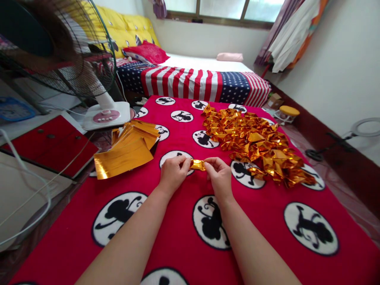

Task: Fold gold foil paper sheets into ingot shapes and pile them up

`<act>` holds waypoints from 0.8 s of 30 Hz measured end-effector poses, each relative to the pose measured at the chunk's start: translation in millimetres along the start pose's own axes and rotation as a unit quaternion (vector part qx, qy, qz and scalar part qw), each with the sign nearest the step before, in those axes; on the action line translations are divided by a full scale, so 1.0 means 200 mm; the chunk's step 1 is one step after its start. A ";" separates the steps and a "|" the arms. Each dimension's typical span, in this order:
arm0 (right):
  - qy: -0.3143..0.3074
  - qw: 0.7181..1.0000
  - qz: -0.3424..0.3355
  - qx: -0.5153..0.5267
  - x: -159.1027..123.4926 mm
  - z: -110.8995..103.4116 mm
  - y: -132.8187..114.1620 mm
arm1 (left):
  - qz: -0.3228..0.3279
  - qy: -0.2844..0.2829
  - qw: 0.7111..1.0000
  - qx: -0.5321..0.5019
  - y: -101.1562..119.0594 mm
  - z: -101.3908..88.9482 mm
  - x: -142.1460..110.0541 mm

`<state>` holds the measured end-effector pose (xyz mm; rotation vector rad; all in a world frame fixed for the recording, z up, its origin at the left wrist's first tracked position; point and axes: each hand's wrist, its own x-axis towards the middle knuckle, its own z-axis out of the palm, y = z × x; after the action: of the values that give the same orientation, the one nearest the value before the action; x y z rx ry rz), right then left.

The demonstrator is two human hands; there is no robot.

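A small folded piece of gold foil paper [198,164] is stretched between my two hands, just above the red blanket with round black-and-white prints. My left hand [175,171] pinches its left end between thumb and fingers. At the other end, my right hand [219,174] has a similar pinch on it. A fanned stack of flat gold foil sheets [124,156] lies to the left of my hands. On the right is a large heap of folded gold foil pieces [252,144], with its nearest pieces close to my right hand.
A standing fan [103,109] is at the left, by a red-fronted cabinet [49,138] with white cables. Beyond the blanket [166,245] is a bed with a stars-and-stripes cover [190,83]. A yellow stool [288,111] and a ring light [353,132] stand on the right.
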<state>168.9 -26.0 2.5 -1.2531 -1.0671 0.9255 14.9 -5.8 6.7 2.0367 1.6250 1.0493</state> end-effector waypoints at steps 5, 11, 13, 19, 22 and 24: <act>-0.013 1.000 -0.005 -0.018 -0.01 0.01 -0.01 | 0.011 0.014 0.999 0.029 0.01 0.00 0.00; -0.020 0.999 -0.029 -0.042 -0.03 0.03 0.01 | 0.000 0.041 0.998 0.054 0.01 0.01 0.00; -0.019 0.998 -0.039 -0.052 -0.03 0.03 0.02 | -0.008 0.051 0.997 0.057 0.02 0.01 -0.01; -0.014 0.996 -0.052 -0.069 -0.03 0.03 0.04 | -0.033 0.054 0.998 0.029 0.03 0.01 -0.01; -0.008 0.996 -0.058 -0.073 -0.03 0.02 0.04 | -0.046 0.042 0.998 0.006 0.02 0.01 -0.01; -0.006 0.995 -0.062 -0.074 -0.03 0.03 0.03 | -0.044 0.039 0.998 -0.004 0.02 0.01 -0.01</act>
<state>162.3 -30.2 -4.8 -1.2872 -1.2261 0.7717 19.4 -8.0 6.8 1.9212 1.7299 1.1151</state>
